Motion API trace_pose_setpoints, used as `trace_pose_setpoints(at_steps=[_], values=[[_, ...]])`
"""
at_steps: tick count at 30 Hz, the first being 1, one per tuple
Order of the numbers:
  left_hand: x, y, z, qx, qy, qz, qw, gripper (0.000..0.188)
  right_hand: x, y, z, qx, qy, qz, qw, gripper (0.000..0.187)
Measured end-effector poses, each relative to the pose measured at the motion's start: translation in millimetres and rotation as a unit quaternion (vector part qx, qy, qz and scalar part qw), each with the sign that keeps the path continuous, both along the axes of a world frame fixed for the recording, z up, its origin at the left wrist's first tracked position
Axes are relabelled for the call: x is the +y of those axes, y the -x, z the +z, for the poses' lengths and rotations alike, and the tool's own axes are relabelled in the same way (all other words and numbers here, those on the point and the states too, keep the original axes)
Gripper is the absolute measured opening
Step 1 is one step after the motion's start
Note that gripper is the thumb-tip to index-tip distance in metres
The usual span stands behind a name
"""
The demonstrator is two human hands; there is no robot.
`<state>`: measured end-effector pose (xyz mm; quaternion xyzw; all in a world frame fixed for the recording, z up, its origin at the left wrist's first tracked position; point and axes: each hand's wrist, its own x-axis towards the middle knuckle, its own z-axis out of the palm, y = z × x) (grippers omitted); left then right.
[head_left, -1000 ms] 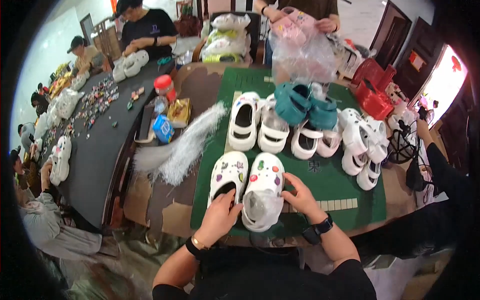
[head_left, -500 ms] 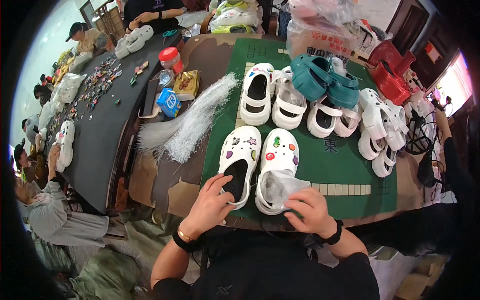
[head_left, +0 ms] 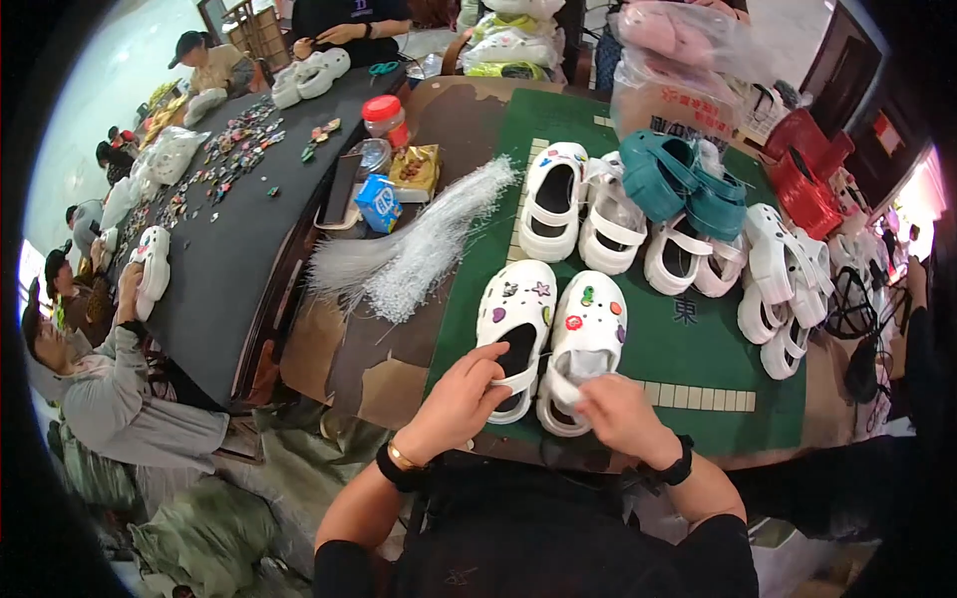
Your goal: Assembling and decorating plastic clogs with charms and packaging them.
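Two white clogs with colourful charms stand side by side on the green mat, toes pointing away from me. My left hand [head_left: 461, 401] is closed at the side of the left clog [head_left: 515, 299], thumb and fingers about its heel strap [head_left: 519, 383]. The strap crosses the shoe opening, with dark insole showing on both sides. At the right clog [head_left: 590, 309], my right hand [head_left: 620, 411] pinches the end of its heel strap [head_left: 564, 391]. Clear plastic stuffing [head_left: 590, 363] shows inside this clog. My right fingertips partly hide the strap.
More white clogs [head_left: 550, 204] and teal clogs [head_left: 658, 177] stand beyond. A stack of white clogs [head_left: 783, 264] lies right. White plastic ties [head_left: 419, 254], a blue carton [head_left: 378, 203] and a red-lidded jar [head_left: 385, 120] lie left. Co-workers sit at a dark table [head_left: 224, 269] with scattered charms.
My right hand has moved from loose fingers beside the plastic to a pinch on the right clog's strap. Both heel straps now lie across the openings. The whole view has shifted slightly.
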<state>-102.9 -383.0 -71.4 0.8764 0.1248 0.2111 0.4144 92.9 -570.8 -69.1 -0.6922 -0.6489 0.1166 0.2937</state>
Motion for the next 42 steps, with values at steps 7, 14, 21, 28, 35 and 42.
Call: trace_pose_setpoints(at_steps=[7,14,21,28,35,42], values=[[1.4,-3.5,0.5,0.023,-0.029,-0.019,0.999,0.019,10.2,0.9,-2.7,0.145,-0.011,-0.106,0.984,0.013],[48.8,1.4,-15.6,-0.057,0.017,0.15,0.987,0.015,-1.4,2.3,-8.1,0.168,-0.177,-0.153,0.958,0.018],[121.6,-22.8,-50.4,0.006,-0.084,0.283,0.955,0.01,-34.0,-13.3,-53.0,0.33,-0.203,-0.238,0.891,0.016],[149.4,-74.6,-73.9,0.138,-0.1,0.269,0.948,0.022,-47.9,-22.4,-107.4,0.42,-0.109,-0.317,0.843,0.014],[158.4,-87.3,-76.3,0.099,-0.053,0.356,0.928,0.017,-45.8,-25.8,-107.9,0.475,-0.123,-0.336,0.804,0.015],[178.5,-76.5,-63.5,0.077,-0.078,0.424,0.899,0.022,-45.1,-25.4,-103.0,0.48,-0.137,-0.336,0.799,0.015]])
